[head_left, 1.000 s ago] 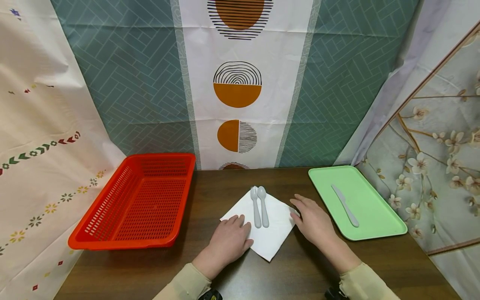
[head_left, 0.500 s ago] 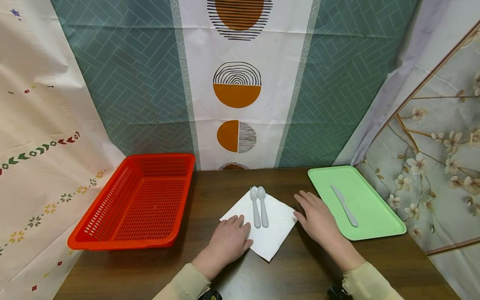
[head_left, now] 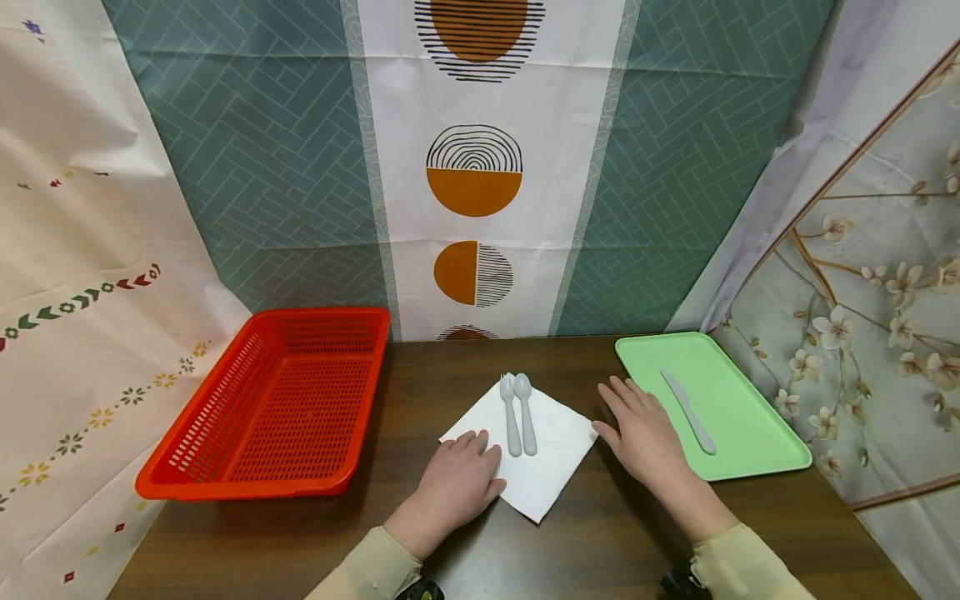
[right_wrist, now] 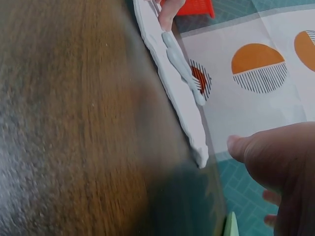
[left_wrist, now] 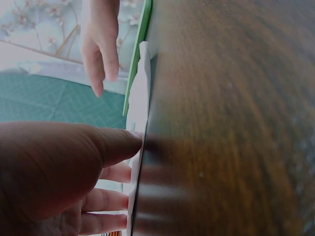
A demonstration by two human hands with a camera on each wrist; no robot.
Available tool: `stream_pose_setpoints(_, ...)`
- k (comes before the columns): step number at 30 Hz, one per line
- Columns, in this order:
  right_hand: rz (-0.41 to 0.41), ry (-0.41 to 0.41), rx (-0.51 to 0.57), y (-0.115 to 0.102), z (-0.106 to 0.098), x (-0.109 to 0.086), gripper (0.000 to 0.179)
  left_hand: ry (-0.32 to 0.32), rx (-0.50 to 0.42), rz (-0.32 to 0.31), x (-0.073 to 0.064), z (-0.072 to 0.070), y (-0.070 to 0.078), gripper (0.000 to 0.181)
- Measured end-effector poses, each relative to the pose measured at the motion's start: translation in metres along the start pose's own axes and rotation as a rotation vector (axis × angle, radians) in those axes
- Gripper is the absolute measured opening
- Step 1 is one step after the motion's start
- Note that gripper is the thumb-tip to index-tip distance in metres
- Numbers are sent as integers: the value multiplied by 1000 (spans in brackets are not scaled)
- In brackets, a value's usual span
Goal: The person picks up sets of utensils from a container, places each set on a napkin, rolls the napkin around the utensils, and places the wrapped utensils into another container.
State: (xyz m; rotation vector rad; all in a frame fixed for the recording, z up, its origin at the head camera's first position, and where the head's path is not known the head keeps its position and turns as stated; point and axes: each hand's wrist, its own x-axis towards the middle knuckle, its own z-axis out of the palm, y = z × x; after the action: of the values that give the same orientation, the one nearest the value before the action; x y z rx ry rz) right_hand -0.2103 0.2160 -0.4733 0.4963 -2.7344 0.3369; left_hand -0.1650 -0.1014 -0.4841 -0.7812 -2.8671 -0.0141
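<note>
- Rests left hand [head_left: 459, 482] across the left edge of the white napkin [head_left: 558, 442] on the bench [head_left: 427, 375], with the grip relaxed, holding nothing.
- Holds right hand [head_left: 643, 432] just off the napkin's right corner, near the green tray [head_left: 742, 417], with the grip spread and bare.
- Has fork [head_left: 511, 417] and spoon [head_left: 527, 417] side by side on the napkin, knife [head_left: 688, 411] on the tray, and red basket [head_left: 247, 491] to the left.

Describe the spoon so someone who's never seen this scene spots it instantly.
On the brown table, between the red basket and the green tray, lies a white napkin. Two gray utensils lie side by side on it; in the head view the spoon is the right-hand one. Its far end is a smooth rounded bowl, whereas the neighboring fork ends in tines.
</note>
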Motion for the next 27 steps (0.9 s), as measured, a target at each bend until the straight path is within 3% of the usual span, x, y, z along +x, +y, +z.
stream_pose_setpoints(27,51,-18,-57,33,-14,-3,67,-29,-11,-11,1,0,0,42)
